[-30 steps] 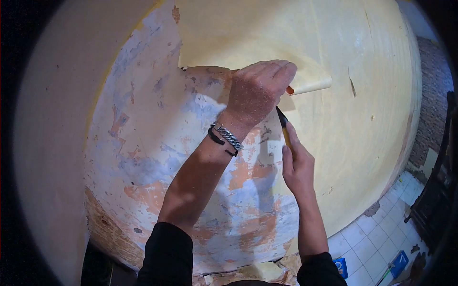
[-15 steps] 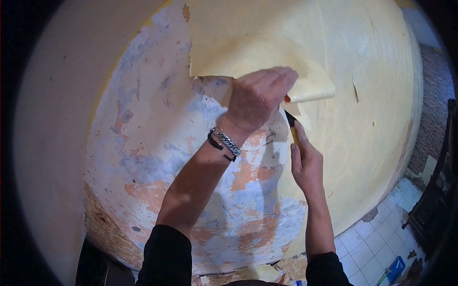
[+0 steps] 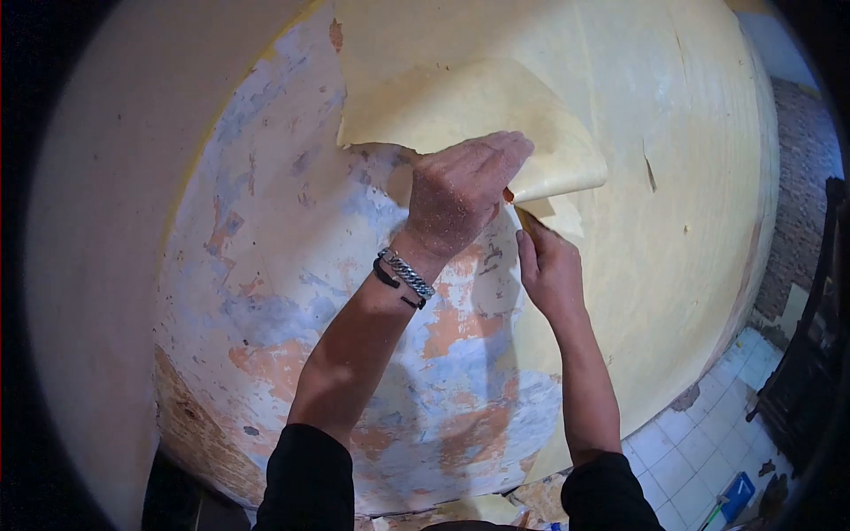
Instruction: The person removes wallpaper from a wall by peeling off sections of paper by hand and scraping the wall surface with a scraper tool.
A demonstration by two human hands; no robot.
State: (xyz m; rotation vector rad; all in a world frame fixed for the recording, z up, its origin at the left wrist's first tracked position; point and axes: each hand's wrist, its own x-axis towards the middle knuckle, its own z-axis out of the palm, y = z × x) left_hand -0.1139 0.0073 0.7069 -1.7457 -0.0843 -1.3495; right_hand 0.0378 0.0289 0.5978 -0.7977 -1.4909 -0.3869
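Note:
A loosened flap of yellow wall covering (image 3: pixel 558 159) bulges away from the wall, its lower edge curled. My left hand (image 3: pixel 460 190), with a chain bracelet at the wrist, is closed on the flap's lower edge; an orange-brown bit shows beside it. Just below and right of it, my right hand (image 3: pixel 551 265) grips a scraper (image 3: pixel 526 219) by its yellow handle; the blade is hidden behind the flap. Under my arms the bared wall (image 3: pixel 292 265) shows patchy white, blue-grey and orange.
Yellow covering (image 3: pixel 673 283) stays on the wall at right, with a small tear. Torn pieces (image 3: pixel 487 507) lie at the wall's foot. White floor tiles (image 3: pixel 699 447), a blue object (image 3: pixel 737 497) and dark furniture (image 3: pixel 801 363) are at lower right.
The flap has come further off the wall and bulges wider. The scraper has moved up behind the flap, hiding its blade. My left hand still holds the edge.

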